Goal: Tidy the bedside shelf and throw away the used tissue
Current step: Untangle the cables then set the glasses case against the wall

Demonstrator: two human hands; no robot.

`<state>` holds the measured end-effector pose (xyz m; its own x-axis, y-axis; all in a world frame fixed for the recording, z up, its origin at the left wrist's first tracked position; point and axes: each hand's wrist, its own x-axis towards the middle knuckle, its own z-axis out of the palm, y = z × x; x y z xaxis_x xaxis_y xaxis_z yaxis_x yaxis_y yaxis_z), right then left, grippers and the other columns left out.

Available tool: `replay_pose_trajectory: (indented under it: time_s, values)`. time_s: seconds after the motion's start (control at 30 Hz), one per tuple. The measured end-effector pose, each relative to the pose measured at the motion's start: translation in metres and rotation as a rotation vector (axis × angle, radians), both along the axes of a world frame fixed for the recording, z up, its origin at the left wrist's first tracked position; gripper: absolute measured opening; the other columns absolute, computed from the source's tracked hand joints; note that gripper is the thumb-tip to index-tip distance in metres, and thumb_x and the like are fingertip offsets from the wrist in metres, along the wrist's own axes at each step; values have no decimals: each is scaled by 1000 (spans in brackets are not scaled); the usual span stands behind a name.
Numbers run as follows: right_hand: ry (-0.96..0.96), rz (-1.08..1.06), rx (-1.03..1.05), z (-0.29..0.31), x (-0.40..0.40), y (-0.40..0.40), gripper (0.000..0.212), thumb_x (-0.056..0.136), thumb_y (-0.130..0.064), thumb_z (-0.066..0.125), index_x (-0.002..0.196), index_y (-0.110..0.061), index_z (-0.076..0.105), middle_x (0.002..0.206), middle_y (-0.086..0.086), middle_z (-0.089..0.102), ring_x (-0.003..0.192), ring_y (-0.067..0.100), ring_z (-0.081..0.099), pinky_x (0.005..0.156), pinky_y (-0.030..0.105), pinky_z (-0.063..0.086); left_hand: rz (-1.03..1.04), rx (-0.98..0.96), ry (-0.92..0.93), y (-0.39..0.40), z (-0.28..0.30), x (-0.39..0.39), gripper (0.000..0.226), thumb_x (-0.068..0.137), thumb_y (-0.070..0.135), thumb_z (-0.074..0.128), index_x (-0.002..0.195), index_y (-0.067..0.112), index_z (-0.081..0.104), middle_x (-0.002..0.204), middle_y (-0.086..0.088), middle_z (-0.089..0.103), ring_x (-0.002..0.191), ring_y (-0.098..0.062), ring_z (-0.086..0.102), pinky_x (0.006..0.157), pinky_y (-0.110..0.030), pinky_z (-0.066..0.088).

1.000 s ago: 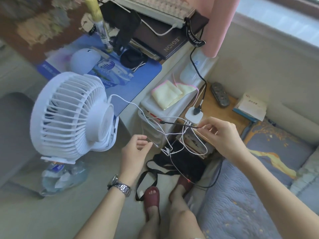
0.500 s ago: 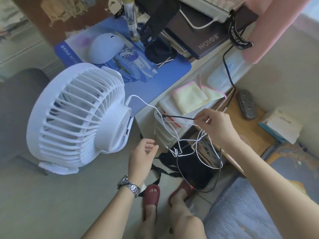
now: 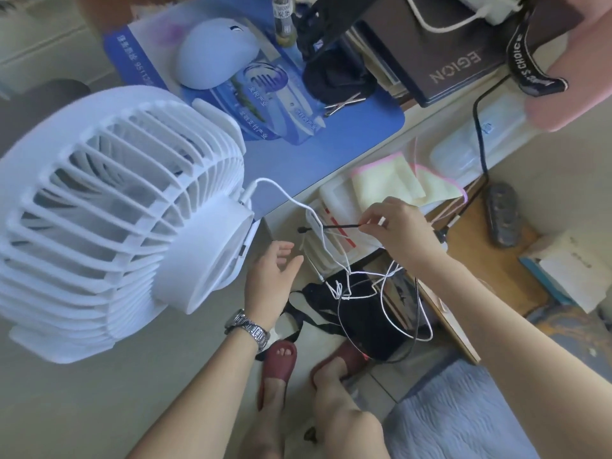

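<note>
A tangle of white cables (image 3: 351, 286) hangs in front of the wooden bedside shelf (image 3: 470, 260). My right hand (image 3: 394, 233) pinches a thin black cable end (image 3: 328, 227) along with white strands, holding the plug out to the left. My left hand (image 3: 271, 279) hovers just below with its fingers apart, holding nothing. One white cable (image 3: 281, 193) runs up into the back of the white fan (image 3: 116, 213). No tissue is clearly visible.
A dark remote (image 3: 503, 213) and a white box (image 3: 576, 266) lie on the shelf. A yellow cloth (image 3: 394, 183) covers white plastic drawers (image 3: 331, 226). The desk holds a blue mat (image 3: 298, 127), a mouse (image 3: 212, 58) and a laptop (image 3: 447, 58). A black bag (image 3: 367, 319) lies by my feet; bed at lower right.
My right hand has lifted the black cable and white strands up and left, away from the shelf. My left hand has let go of the white cable and opened. The view has moved closer.
</note>
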<state>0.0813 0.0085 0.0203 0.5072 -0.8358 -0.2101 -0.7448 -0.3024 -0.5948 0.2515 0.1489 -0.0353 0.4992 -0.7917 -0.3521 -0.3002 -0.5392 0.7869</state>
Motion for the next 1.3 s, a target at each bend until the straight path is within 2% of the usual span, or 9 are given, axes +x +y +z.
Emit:
replay_pose_trajectory:
  time_s: [0.23,0.37,0.47,0.7,0.87,1.0,1.1,1.2,1.3]
  values:
    - [27,45,-28,-10,18,-1,4,83,-15,67,81,-15,71,81,-2,50,67,17,49,62,34,46,-11,13,-17,-10,-14,0,37,85,31,62,121,22,57,116,4,63,98,-12,59,79,-25,41]
    - [43,52,-66,-16,20,-1,4,83,-16,68,81,-16,72,81,-2,52,65,16,49,54,23,34,-22,6,-26,-26,-24,-4,36,85,30,62,120,20,59,105,2,63,78,-3,56,70,-23,41]
    - [46,54,-78,-18,18,-2,5,83,-17,67,81,-17,72,80,-3,51,64,15,48,55,24,35,-21,-50,-22,-38,-32,-6,27,85,25,62,111,17,63,98,6,58,71,1,53,64,-19,39]
    - [57,70,-79,-15,20,1,6,83,-19,66,82,-19,72,81,2,56,66,18,52,56,31,46,-79,-63,-45,-46,-38,-10,10,82,20,62,78,27,56,76,9,52,77,-21,55,66,-32,43]
    - [29,64,-75,-13,19,2,6,84,-17,66,83,-16,72,78,-1,52,64,17,50,57,33,46,-50,-73,-80,-42,-37,-9,16,82,33,61,67,30,58,57,16,53,53,-2,47,51,-18,33]
    - [-8,61,-68,-13,17,3,5,83,-15,68,84,-13,72,78,-1,52,63,17,49,61,39,51,-59,-24,-101,-34,-35,-8,18,83,37,61,82,23,72,71,5,71,63,-13,64,58,-30,50]
    - [-27,34,-37,-12,13,5,12,82,-13,70,93,-14,68,78,1,56,63,21,54,64,40,53,-72,-8,-146,-30,-33,-5,17,84,35,62,84,22,73,78,5,73,71,-15,65,61,-28,48]
    - [-30,-29,62,-9,1,12,24,80,-12,70,101,-18,61,76,-2,61,62,21,60,59,34,52,-70,24,-173,-20,-33,-3,18,84,37,62,85,24,74,83,7,73,76,-15,64,61,-28,46]
    - [-32,-111,171,-7,-15,24,24,78,-15,71,98,-21,59,74,-7,64,56,5,59,50,14,46,-57,49,-179,-8,-33,-3,17,84,38,62,85,25,73,84,8,73,77,-15,64,61,-27,45]
